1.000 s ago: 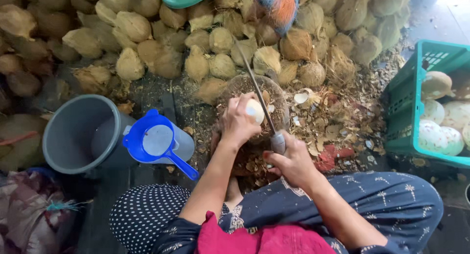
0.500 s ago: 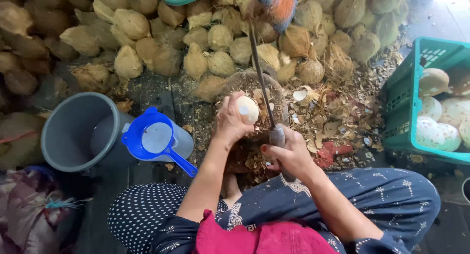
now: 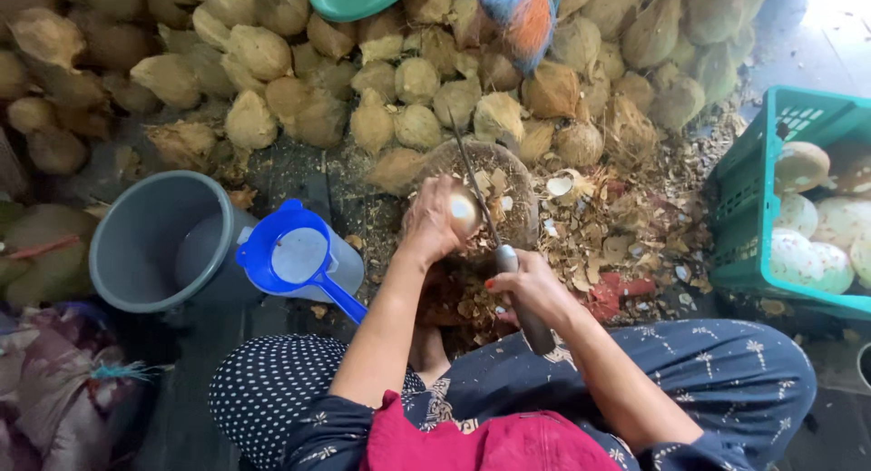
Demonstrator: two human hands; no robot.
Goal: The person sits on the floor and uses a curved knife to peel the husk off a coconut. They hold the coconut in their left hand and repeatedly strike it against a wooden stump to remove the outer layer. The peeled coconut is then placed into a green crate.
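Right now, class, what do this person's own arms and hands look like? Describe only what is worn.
Both forearms are bare. Dark blue sleeves with a small pale print end at the elbows. The right hand shows red-painted nails. No gloves, watch or rings show on it or the left hand.

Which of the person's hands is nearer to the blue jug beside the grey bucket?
Left. The left hand, gripping a peeled coconut, is just right of the blue jug. The right hand holds a knife farther right, beyond the left.
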